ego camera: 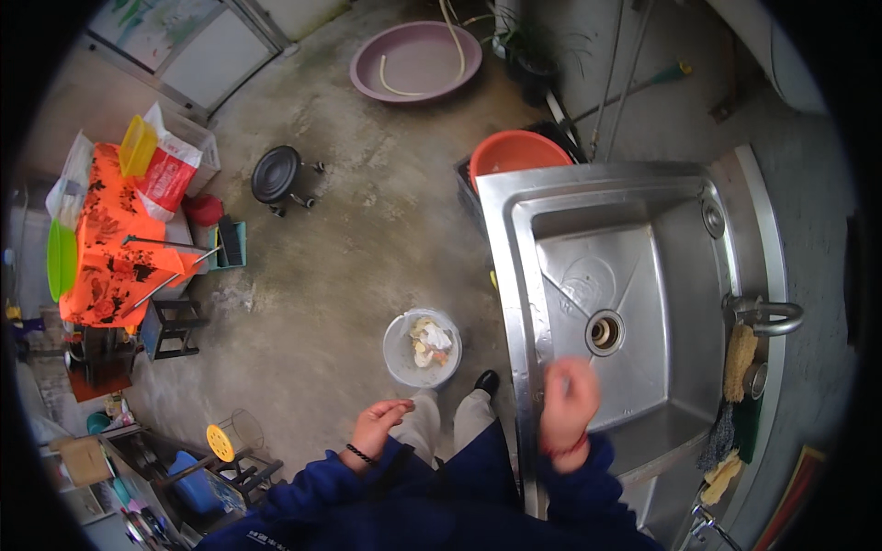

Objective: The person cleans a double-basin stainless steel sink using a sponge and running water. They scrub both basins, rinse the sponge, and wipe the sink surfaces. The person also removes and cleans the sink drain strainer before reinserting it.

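Observation:
My left hand (377, 423) hangs in front of my body, its thumb laid against the fingers and nothing visible in it. Just beyond it on the floor stands a round waste bin (400, 351) with crumpled white paper (435, 337) and food scraps inside. My right hand (572, 403), blurred, is raised over the near left rim of a stainless steel sink (513, 303). Its fingers are curled; whether it holds anything is unclear. Past that hand is the sink's drain (605, 333); no standing water shows in the basin.
A curved faucet (775, 319) rises at the sink's right edge, beside a loofah sponge (739, 361) and a steel wool scrubber (716, 437). An orange basin (520, 153) stands behind the sink. Leftward are a black wheeled stool (276, 175) and a table with an orange cloth (114, 234).

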Tool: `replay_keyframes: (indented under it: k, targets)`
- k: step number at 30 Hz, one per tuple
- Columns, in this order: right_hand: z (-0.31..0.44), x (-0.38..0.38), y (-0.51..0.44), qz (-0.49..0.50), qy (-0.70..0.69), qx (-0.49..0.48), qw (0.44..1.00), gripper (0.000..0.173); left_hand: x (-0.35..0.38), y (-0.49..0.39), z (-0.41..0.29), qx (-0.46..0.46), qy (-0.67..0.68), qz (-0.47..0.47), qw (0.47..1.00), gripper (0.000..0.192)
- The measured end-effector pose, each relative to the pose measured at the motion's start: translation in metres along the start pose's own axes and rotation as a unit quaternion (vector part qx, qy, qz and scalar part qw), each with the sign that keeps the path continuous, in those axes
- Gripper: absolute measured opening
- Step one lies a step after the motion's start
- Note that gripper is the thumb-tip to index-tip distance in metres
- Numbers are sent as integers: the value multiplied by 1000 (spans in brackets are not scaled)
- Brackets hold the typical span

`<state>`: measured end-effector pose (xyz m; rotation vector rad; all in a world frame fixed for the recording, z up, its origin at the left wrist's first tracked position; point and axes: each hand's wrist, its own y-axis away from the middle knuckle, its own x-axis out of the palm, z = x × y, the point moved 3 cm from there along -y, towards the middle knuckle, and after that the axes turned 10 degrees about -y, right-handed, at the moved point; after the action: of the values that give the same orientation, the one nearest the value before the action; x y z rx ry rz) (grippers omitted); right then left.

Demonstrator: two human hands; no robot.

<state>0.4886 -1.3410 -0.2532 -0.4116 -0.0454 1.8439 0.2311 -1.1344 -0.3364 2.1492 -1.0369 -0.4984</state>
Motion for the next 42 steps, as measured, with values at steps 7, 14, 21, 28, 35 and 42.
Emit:
replay_keyframes:
  k: [7,14,21,28,35,42]
  targets:
    - [-26,167,80,205,59,83,973,25,7,-55,-2,219,-419,-39,881,39]
    - [-77,197,119,203,26,55,977,12,5,-49,-6,44,-108,38,992,58]
    - [-89,212,128,116,-396,599,687,52,11,-12,-3,213,-319,37,923,65]
    - [94,167,76,282,-366,188,867,65,-32,-62,21,53,-148,183,970,68]
    - [3,197,96,452,241,23,858,51,-29,50,-110,71,378,232,894,82]
    - [-7,142,103,235,-408,461,753,81,-50,83,-176,117,347,344,865,90]
